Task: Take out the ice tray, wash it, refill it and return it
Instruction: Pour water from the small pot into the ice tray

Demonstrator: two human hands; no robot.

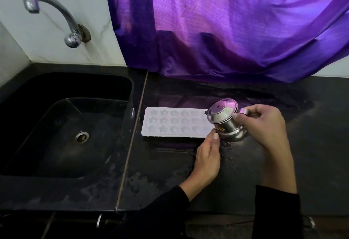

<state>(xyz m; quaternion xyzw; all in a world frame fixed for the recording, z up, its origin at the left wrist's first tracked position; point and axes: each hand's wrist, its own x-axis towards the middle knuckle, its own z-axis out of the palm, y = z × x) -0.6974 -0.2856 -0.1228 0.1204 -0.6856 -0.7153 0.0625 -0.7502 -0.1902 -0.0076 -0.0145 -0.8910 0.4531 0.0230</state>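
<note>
Black counter [283,163] — purple curtain [236,21] behind.

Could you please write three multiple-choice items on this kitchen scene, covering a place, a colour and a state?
1. Where does the ice tray lie?
A. In the sink
B. On the black counter, right of the sink
C. Under the tap

2. What colour is the curtain?
A. Purple
B. Green
C. White

3. How is the steel jug held?
A. Standing upright, untouched
C. Lying in the sink
B. Tipped toward the tray, handle gripped by the right hand

Answers: 1 B, the tray rests flat on the counter beside the sink. 2 A, the cloth glows purple. 3 B, the jug leans over the tray's right end while the left hand touches the tray's near corner.
</note>
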